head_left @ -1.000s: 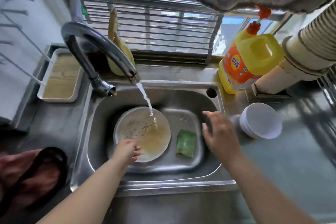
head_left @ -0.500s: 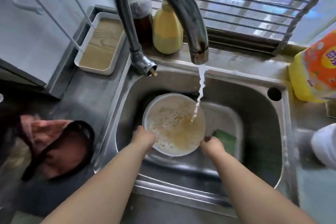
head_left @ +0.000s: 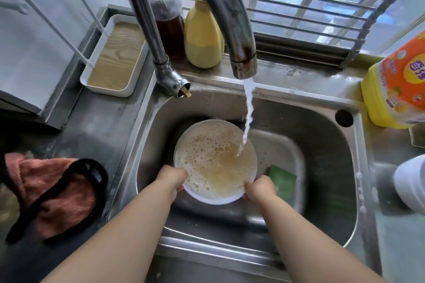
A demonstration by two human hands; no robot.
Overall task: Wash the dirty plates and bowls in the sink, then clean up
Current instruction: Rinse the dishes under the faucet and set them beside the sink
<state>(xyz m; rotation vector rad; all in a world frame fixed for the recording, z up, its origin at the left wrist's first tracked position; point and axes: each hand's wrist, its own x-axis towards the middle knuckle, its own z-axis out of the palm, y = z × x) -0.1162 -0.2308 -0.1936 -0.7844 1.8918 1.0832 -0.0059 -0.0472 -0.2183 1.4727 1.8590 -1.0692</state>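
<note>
A white bowl [head_left: 208, 200] full of brown, foamy water is held in the steel sink [head_left: 322, 126], under the stream from the curved tap [head_left: 232, 18]. My left hand [head_left: 172, 178] grips the bowl's near-left rim. My right hand [head_left: 259, 189] grips its near-right rim. A green sponge [head_left: 284, 182] lies on the sink floor just right of my right hand, partly hidden by it.
A yellow and orange detergent bottle [head_left: 397, 89] stands at the sink's right edge, a white bowl [head_left: 411, 182] below it. A dark sauce bottle [head_left: 166, 14] and a yellow soap bottle [head_left: 203, 32] stand behind the tap. A white tray [head_left: 116, 57] and a pink cloth [head_left: 53, 193] lie left.
My right hand came down from above the sink's right side and took hold of the bowl's rim. The view moved closer to the sink and the bowl sits a little higher.
</note>
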